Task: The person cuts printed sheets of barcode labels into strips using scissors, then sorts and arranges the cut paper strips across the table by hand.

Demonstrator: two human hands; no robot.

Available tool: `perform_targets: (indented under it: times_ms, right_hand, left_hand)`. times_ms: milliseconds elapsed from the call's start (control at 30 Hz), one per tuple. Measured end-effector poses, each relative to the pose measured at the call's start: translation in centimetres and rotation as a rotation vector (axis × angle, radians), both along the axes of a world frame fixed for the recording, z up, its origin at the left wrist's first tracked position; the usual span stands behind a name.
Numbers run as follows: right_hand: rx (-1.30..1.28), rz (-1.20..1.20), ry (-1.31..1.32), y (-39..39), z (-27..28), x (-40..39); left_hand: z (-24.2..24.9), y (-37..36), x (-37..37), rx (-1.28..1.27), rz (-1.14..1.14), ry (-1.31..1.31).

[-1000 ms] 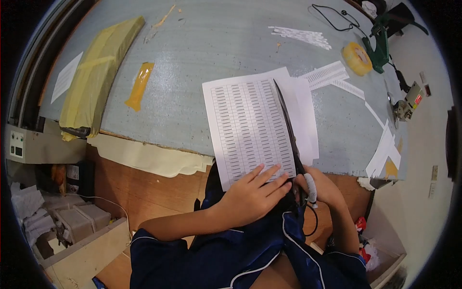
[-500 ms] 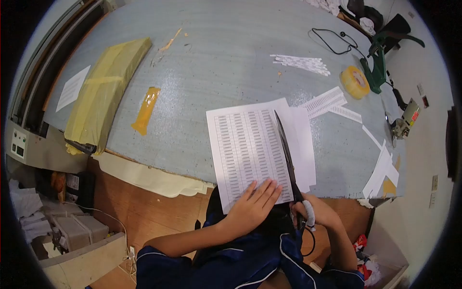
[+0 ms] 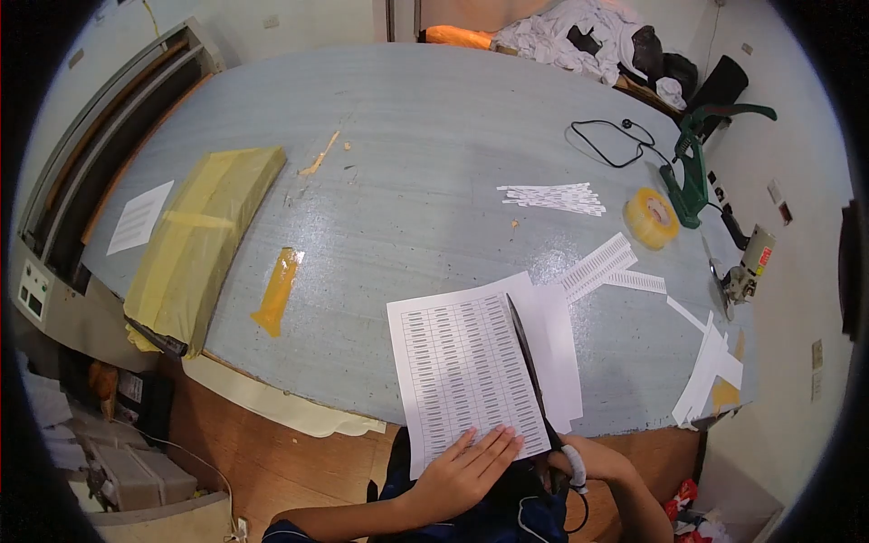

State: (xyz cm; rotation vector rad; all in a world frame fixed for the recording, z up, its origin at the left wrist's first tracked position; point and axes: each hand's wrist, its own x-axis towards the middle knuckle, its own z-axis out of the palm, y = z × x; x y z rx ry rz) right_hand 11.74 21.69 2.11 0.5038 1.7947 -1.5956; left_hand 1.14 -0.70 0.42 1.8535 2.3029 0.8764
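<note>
Two hands work at the near edge of the table point(image 3: 434, 163). The left hand point(image 3: 471, 466) lies flat on the bottom of a printed sheet point(image 3: 462, 371), fingers spread a little and pressing the paper down where it overhangs that edge. The right hand point(image 3: 593, 462) grips the handles of a long pair of scissors point(image 3: 529, 371); its fingers are curled through the loops, though how tightly I cannot tell, since the grip sits low in the view.

The sheet lies lengthwise away from the person, and the blades run the same way along its right margin, tips pointing toward the far edge. So the cutting line lies just right of the left fingertips and straight ahead of the right hand, which is the nearer of the two to it. A plain sheet point(image 3: 561, 353) peeks out beneath on the right.

Cut strips point(image 3: 597, 264) lie farther toward the right edge, near a roll of tape point(image 3: 652, 217). A taped parcel point(image 3: 204, 231) sits by the left edge.
</note>
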Motion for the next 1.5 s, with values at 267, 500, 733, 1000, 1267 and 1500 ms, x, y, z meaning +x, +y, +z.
perform_targets:
  times_ms: [267,500,733,1000,1267,1500]
  right_hand:
    - [-0.006,-0.015,-0.069,-0.2,1.1,-0.7]
    - [0.047,-0.037,-0.011,-0.5,1.2,-0.7]
    - [-0.188,-0.078,-0.085,1.3,1.7,-0.8]
    - [-0.206,-0.096,-0.078,1.0,2.7,-0.6]
    - [0.104,-0.019,-0.013,-0.1,3.2,-1.7]
    - [-0.055,-0.083,-0.056,0.0,2.1,-1.5]
  left_hand:
    - [0.5,0.2,-0.4,-0.065,-0.081,0.041]
    - [1.1,0.0,-0.8,-0.08,-0.109,0.073]
    - [2.8,-0.4,-1.1,-0.127,-0.074,0.092]
    - [3.8,-0.2,-1.8,-0.156,-0.104,0.13]
    - [3.8,-0.3,-1.6,-0.134,-0.097,0.149]
    - [3.9,-0.2,-1.4,-0.108,-0.08,0.15]
